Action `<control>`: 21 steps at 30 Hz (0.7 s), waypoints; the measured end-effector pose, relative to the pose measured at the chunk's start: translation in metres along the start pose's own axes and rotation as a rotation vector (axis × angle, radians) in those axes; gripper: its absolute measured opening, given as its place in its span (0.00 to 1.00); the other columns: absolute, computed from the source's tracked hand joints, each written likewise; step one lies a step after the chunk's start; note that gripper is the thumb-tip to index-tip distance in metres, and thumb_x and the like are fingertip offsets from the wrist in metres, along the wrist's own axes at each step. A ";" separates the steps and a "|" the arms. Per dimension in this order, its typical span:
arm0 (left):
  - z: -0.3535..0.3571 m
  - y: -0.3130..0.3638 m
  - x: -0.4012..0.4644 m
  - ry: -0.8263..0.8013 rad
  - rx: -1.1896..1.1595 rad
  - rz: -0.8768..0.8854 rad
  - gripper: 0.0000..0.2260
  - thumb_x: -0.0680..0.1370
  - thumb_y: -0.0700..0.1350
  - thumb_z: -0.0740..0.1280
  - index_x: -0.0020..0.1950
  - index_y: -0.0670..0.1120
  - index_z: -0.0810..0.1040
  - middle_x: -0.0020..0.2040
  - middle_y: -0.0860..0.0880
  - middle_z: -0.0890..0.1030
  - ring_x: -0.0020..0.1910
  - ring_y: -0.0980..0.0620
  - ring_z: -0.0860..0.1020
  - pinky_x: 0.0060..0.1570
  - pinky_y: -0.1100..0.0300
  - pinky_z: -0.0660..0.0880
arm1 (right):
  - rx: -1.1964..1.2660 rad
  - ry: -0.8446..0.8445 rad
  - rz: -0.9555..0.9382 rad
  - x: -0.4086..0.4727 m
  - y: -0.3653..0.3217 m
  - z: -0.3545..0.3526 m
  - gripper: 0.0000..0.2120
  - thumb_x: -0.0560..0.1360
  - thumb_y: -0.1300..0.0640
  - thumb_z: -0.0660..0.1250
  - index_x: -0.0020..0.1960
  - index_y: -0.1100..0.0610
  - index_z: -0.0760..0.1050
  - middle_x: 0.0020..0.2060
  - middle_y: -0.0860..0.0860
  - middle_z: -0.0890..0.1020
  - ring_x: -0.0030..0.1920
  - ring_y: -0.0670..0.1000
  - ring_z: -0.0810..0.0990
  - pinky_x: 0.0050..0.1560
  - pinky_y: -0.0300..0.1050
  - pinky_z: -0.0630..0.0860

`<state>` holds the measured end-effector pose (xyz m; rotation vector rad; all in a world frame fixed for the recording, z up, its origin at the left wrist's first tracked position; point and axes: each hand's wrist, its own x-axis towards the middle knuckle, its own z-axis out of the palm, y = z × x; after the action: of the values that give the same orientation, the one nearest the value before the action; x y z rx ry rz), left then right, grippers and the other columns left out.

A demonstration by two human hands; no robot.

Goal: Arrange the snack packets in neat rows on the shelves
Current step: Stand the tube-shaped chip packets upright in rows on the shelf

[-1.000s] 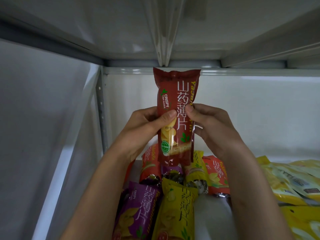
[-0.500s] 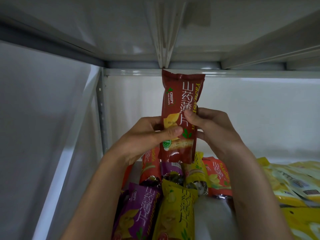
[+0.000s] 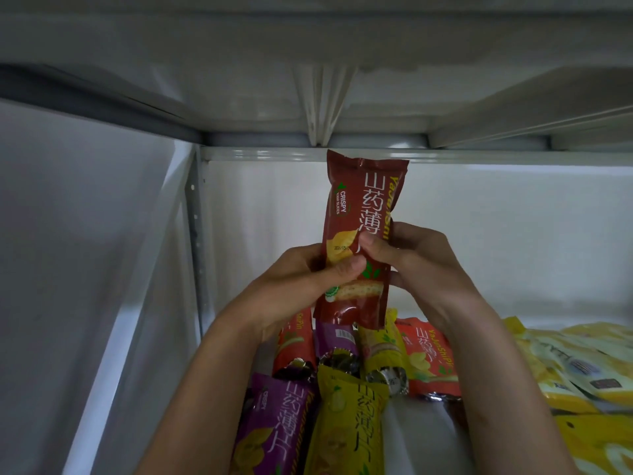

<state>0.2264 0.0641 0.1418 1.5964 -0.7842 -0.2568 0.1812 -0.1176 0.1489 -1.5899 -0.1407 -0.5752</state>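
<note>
In the middle of the frame, a dark red packet point(image 3: 363, 214) carries white characters, yellow side lettering and a green-and-white round mark. Below it lie a purple packet point(image 3: 274, 426) and a yellow packet point(image 3: 346, 426), then an orange-red packet point(image 3: 428, 358). At lower right, yellow bags point(image 3: 582, 368). The shelf frame point(image 3: 479, 155) is pale grey.

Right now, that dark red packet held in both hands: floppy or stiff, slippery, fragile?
The dark red packet probably holds its shape: its upper half stands upright above the left hand and right hand without drooping. The glossy film looks somewhat slippery. Printed "crispy yam slices", so the contents likely crack if squeezed hard.
</note>
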 end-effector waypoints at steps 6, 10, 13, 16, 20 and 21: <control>-0.001 0.003 -0.003 0.060 -0.064 -0.001 0.19 0.77 0.51 0.72 0.66 0.47 0.81 0.58 0.48 0.87 0.57 0.47 0.86 0.61 0.49 0.82 | 0.036 -0.014 0.013 -0.005 -0.007 0.006 0.19 0.78 0.43 0.70 0.60 0.55 0.83 0.52 0.48 0.89 0.52 0.48 0.88 0.52 0.47 0.84; 0.004 0.008 -0.005 0.039 -0.025 -0.012 0.20 0.74 0.53 0.73 0.64 0.47 0.82 0.57 0.48 0.88 0.56 0.47 0.87 0.62 0.46 0.82 | 0.054 0.074 0.019 -0.012 -0.011 0.000 0.16 0.80 0.46 0.70 0.56 0.58 0.84 0.49 0.50 0.89 0.50 0.51 0.88 0.48 0.47 0.85; 0.009 0.011 -0.009 -0.025 0.010 -0.041 0.22 0.74 0.58 0.72 0.64 0.48 0.83 0.57 0.49 0.88 0.57 0.48 0.86 0.64 0.45 0.80 | -0.010 0.092 0.052 -0.019 -0.015 -0.008 0.17 0.79 0.45 0.70 0.55 0.59 0.84 0.47 0.51 0.89 0.48 0.51 0.89 0.46 0.47 0.85; 0.015 0.012 -0.016 -0.056 0.174 -0.055 0.22 0.77 0.62 0.68 0.63 0.51 0.85 0.55 0.52 0.88 0.58 0.52 0.85 0.64 0.49 0.80 | -0.077 0.068 0.125 -0.032 -0.015 -0.025 0.21 0.80 0.41 0.69 0.56 0.60 0.84 0.48 0.53 0.89 0.49 0.54 0.89 0.53 0.55 0.85; 0.022 -0.003 -0.032 -0.034 0.358 -0.098 0.25 0.72 0.67 0.66 0.56 0.52 0.88 0.51 0.57 0.88 0.51 0.58 0.86 0.59 0.56 0.81 | -0.350 0.074 0.265 -0.061 0.006 -0.063 0.28 0.77 0.35 0.69 0.51 0.60 0.86 0.45 0.55 0.89 0.49 0.59 0.88 0.58 0.60 0.83; 0.021 -0.011 -0.036 -0.020 0.358 -0.119 0.23 0.72 0.67 0.67 0.54 0.52 0.88 0.49 0.56 0.88 0.49 0.58 0.86 0.57 0.57 0.81 | -0.426 0.063 0.312 -0.070 0.013 -0.071 0.30 0.74 0.32 0.70 0.49 0.61 0.86 0.44 0.56 0.89 0.48 0.60 0.88 0.57 0.60 0.83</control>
<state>0.1910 0.0694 0.1178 1.9844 -0.7822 -0.2272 0.1069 -0.1701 0.1056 -1.9545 0.2919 -0.4261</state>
